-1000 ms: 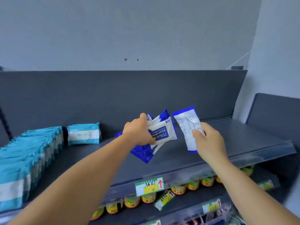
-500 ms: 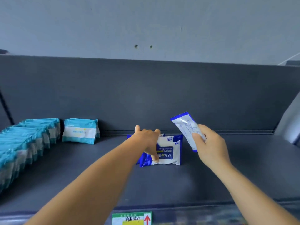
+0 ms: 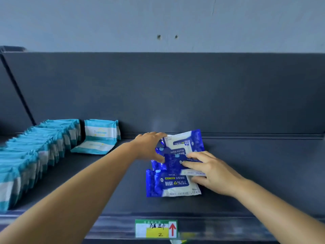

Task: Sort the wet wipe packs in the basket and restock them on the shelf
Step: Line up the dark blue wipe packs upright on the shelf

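Lying in a loose overlapping pile near the middle of the shelf [image 3: 246, 173], the blue alcohol wipe packs [image 3: 173, 184] are being handled by both hands. The rearmost pack [image 3: 184, 140] is tilted up towards the back wall, and its left edge is gripped by the curled fingers of the left hand [image 3: 149, 147]. The middle pack [image 3: 175, 161] is pressed down under the straight fingers of the right hand [image 3: 212, 173].

A slide is judged the main risk: the film looks slick, so the tilted pack could fall forward once released, and the front pack could be pushed towards the shelf's front edge. The teal packs [image 3: 31, 155] in their row at the left end could be mixed with the blue ones if the pile were shoved sideways. The basket is not seen.
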Demonstrator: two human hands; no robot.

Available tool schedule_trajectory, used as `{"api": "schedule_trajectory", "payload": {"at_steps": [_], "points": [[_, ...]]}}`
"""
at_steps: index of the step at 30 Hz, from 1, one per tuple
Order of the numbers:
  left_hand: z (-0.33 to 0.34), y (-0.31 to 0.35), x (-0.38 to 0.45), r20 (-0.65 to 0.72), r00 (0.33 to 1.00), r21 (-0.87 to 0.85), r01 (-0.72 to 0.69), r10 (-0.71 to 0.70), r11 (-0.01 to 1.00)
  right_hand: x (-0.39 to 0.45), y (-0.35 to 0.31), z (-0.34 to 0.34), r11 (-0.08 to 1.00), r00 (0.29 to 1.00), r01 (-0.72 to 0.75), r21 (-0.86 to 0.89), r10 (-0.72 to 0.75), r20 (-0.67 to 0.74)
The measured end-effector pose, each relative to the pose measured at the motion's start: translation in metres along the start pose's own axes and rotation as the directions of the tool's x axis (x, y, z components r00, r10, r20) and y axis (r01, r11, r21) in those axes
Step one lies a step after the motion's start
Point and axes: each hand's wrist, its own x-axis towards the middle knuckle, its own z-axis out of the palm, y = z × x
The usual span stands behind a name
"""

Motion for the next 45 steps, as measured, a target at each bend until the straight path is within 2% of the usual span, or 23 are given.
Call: {"api": "schedule_trajectory", "payload": {"at_steps": [2, 5, 9, 12, 16, 19, 21, 24, 28, 33, 37, 39, 41, 45], "points": [[0.008, -0.007, -0.004, -0.028, 0.999, -0.002, 0.024, -0.024, 1.0, 0.002, -0.005, -0.001, 0.986, 0.986, -0.126, 0.109, 0.112, 0.125], [0.017, -0.016, -0.009, -0.024, 0.999, -0.054, 0.031, -0.033, 0.998, 0.008, -0.009, -0.008, 0.924, 0.956, -0.293, 0.248, 0.283, 0.075], [0.02, -0.012, -0.014, -0.064, 0.998, -0.162, 0.0, -0.01, 0.987, 0.014, -0.005, -0.014, 0.79, 0.801, -0.594, 0.149, 0.565, 0.197], [0.021, 0.002, -0.02, -0.039, 0.999, -0.184, -0.039, 0.033, 0.982, 0.019, -0.003, -0.011, 0.713, 0.732, -0.678, 0.18, 0.632, 0.253], [0.026, 0.012, -0.025, 0.091, 0.991, -0.124, -0.082, 0.094, 0.989, 0.022, -0.006, -0.011, 0.693, 0.723, -0.69, 0.208, 0.647, 0.241], [0.029, 0.014, -0.025, 0.082, 0.992, -0.106, -0.082, 0.091, 0.991, 0.024, -0.012, -0.013, 0.785, 0.803, -0.592, 0.183, 0.554, 0.221], [0.029, 0.014, -0.025, 0.05, 0.996, -0.06, -0.071, 0.074, 0.996, 0.026, -0.02, -0.015, 0.845, 0.853, -0.503, 0.184, 0.451, 0.262], [0.028, 0.011, -0.02, 0.032, 0.999, -0.043, -0.009, 0.01, 0.999, 0.031, -0.026, -0.016, 0.854, 0.828, -0.507, 0.118, 0.444, 0.343], [0.032, 0.004, -0.012, 0.052, 0.996, -0.095, 0.073, -0.069, 0.993, 0.033, -0.019, -0.022, 0.804, 0.807, -0.573, 0.161, 0.519, 0.28], [0.025, 0.003, -0.008, 0.08, 0.989, -0.23, 0.14, -0.124, 0.963, 0.028, -0.003, -0.033, 0.696, 0.778, -0.62, 0.362, 0.604, 0.173], [0.008, 0.006, 0.003, -0.039, 0.989, -0.362, 0.117, -0.141, 0.925, 0.029, 0.006, -0.036, 0.531, 0.689, -0.576, 0.621, 0.725, 0.018], [0.005, 0.01, 0.01, -0.055, 0.987, -0.413, 0.117, -0.154, 0.903, 0.028, 0.009, -0.035, 0.501, 0.669, -0.538, 0.678, 0.743, -0.018], [0.006, 0.014, 0.018, -0.055, 0.985, -0.461, 0.122, -0.166, 0.879, 0.028, 0.01, -0.035, 0.466, 0.641, -0.535, 0.705, 0.767, -0.02], [0.014, 0.013, 0.025, -0.067, 0.98, -0.521, 0.128, -0.19, 0.844, 0.028, 0.004, -0.039, 0.266, 0.581, -0.429, 0.863, 0.813, 0.039]]}}
